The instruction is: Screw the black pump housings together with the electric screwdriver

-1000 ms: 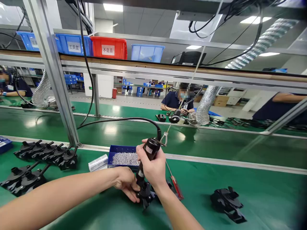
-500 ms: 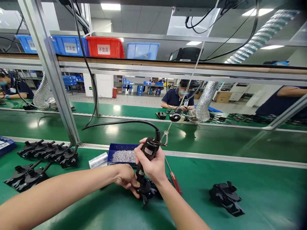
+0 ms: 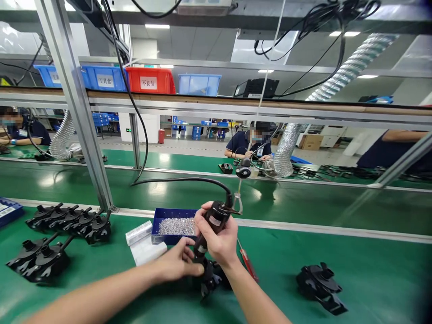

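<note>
My right hand (image 3: pixel 219 234) is wrapped round a black electric screwdriver (image 3: pixel 216 218), a cable running from its top. The driver tilts, its nose down at a black plastic assembly (image 3: pixel 209 280) on the green bench. My left hand (image 3: pixel 180 262) is beside the driver's nose, its thumb at the near edge of the assembly and its fingers apart. The driver's tip and part of the assembly are hidden. Behind my left hand stands a blue tray (image 3: pixel 155 225) of small silver screws (image 3: pixel 177 226). A screwdriver with a red handle (image 3: pixel 249 265) lies right of my right hand.
Several similar black assemblies (image 3: pixel 72 218) stand in rows at left; another assembly (image 3: pixel 320 285) lies at right. A clear plastic bag (image 3: pixel 146 245) lies by the tray. A metal post (image 3: pixel 76 112) rises at left. A co-worker (image 3: pixel 251 141) sits across the benches.
My left fingers have loosened from a pinch at the driver's nose and spread apart. The driver stays over the assembly in my right hand. The view has tilted up slightly.
</note>
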The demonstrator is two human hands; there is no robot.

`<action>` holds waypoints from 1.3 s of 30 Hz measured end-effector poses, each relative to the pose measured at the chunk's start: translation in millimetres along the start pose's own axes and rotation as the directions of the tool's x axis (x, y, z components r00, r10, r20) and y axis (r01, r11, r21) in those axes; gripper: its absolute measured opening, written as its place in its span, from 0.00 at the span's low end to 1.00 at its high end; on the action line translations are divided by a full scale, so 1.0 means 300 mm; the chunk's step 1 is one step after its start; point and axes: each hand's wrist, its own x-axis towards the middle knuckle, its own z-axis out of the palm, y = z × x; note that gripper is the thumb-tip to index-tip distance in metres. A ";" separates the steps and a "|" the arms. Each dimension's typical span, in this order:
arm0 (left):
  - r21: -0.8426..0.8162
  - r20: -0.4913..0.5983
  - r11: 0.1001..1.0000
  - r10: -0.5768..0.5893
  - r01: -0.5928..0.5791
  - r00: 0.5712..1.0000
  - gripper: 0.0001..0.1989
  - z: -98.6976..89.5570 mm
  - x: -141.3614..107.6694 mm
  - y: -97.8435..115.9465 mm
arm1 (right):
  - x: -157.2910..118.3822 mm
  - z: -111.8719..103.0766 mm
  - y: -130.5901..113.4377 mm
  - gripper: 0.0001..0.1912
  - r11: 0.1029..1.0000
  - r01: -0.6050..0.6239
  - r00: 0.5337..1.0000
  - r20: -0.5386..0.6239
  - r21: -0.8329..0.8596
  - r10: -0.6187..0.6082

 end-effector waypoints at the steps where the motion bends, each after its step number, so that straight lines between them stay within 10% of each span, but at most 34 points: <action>1: 0.035 -0.045 0.989 0.148 -0.147 0.988 0.60 0.021 -0.020 -0.020 | 0.000 -0.007 -0.011 0.15 1.000 0.017 1.000 -0.022 0.013 -0.016; 5: -0.025 0.000 0.931 0.363 -0.363 0.932 0.78 0.081 -0.047 -0.071 | -0.008 -0.027 -0.065 0.11 0.993 0.049 0.999 -0.020 0.107 -0.048; 18: -0.111 -0.015 0.841 0.531 -0.530 0.847 0.57 0.043 0.010 -0.106 | -0.036 0.016 -0.009 0.09 0.991 -0.053 0.991 0.125 0.122 0.038; 23: -0.127 -0.025 0.806 0.580 -0.578 0.815 0.48 0.053 0.016 -0.088 | -0.030 0.008 -0.002 0.14 0.974 -0.196 0.927 0.345 0.116 0.145; 39: -0.210 -0.045 0.773 0.604 -0.599 0.796 0.45 0.074 0.022 -0.071 | -0.056 0.038 0.053 0.13 0.993 -0.117 0.983 0.142 -0.007 0.117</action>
